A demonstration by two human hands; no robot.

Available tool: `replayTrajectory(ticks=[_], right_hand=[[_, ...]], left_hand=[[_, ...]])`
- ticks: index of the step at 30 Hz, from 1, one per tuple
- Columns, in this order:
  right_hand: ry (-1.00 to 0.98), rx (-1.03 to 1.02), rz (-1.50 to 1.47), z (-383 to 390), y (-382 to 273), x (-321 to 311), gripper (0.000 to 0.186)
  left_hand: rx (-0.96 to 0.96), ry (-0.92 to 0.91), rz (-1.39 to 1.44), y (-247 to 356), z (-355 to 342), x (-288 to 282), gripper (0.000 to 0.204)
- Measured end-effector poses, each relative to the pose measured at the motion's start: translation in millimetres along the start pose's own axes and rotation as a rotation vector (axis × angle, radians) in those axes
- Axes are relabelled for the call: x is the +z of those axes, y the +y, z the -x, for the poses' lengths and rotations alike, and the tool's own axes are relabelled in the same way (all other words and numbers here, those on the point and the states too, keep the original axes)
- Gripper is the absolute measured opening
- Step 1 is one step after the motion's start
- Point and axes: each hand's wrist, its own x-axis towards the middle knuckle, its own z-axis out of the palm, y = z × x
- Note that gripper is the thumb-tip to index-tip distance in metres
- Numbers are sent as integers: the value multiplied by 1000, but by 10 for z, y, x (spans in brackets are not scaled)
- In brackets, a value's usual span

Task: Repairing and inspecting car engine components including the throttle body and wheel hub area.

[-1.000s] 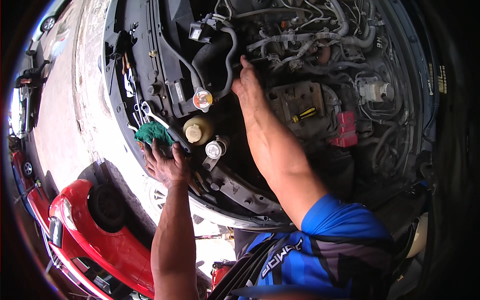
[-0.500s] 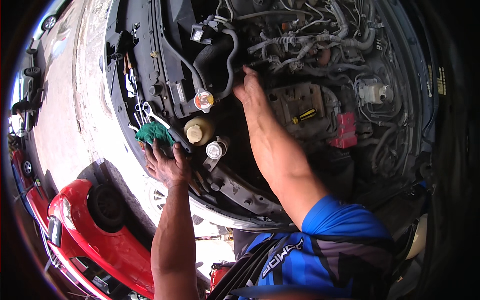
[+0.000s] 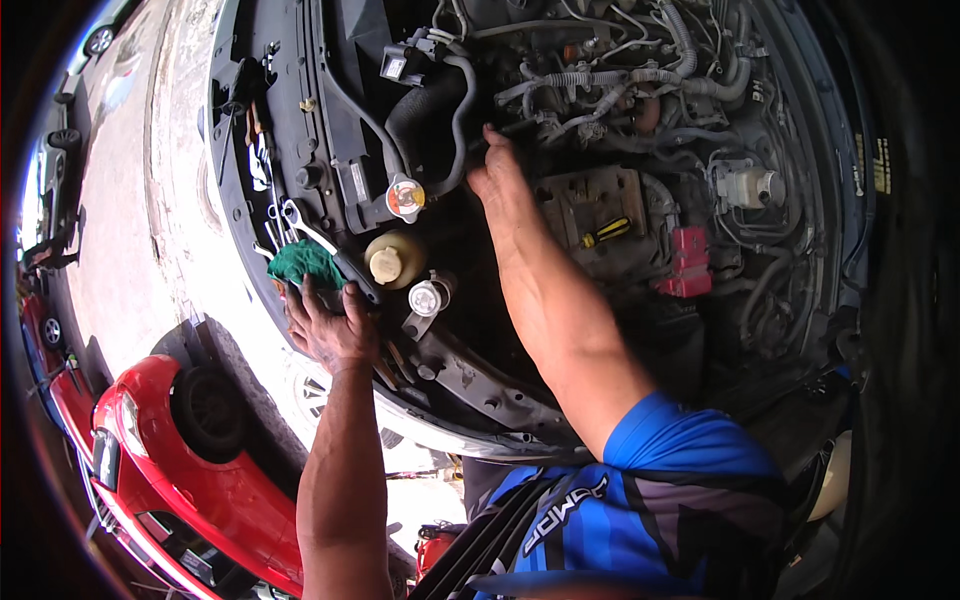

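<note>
Left hand [image 3: 332, 330] spread over the front panel [image 3: 285, 130]; right hand [image 3: 492, 168] down in the engine bay [image 3: 640, 105]
Left fingertips [image 3: 309, 283] touch a green cloth [image 3: 307, 261]; nearby, a capped cream reservoir [image 3: 395, 258], contents hidden; the right hand's grip is lost in shadow, impossible to tell.

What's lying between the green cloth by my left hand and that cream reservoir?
In the head view, a black-handled wrench lies between the green cloth and the cream reservoir.
</note>
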Motion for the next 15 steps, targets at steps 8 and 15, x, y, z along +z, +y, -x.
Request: replayTrajectory(ticks=[8,15], right_hand=[[-37,59,-74,-12,-7,-29,31],[-59,87,-54,-24,-32,-11,29]], left_hand=[[8,9,-5,-10,-6,15,78],[12,24,-34,-10,-9,18,77]])
